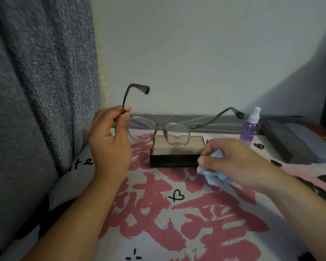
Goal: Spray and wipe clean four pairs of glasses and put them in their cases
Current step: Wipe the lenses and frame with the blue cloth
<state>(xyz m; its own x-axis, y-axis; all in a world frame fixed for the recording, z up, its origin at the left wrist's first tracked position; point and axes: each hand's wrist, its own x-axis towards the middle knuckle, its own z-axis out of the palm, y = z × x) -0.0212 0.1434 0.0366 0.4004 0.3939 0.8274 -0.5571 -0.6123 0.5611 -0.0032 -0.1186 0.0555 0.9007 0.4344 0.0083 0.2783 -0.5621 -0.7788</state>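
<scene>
Against a pale wall, over the pink patterned bedsheet, I see the left hand pinching the glasses by one arm above the open case, lenses clear for the blue cloth bunched in the right hand.

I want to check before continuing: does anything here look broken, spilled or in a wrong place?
Nothing stands out. The left hand holds the glasses by one temple, both temples unfolded, above the open case. The right hand grips the blue cloth. The spray bottle stands upright, no spill visible.
</scene>
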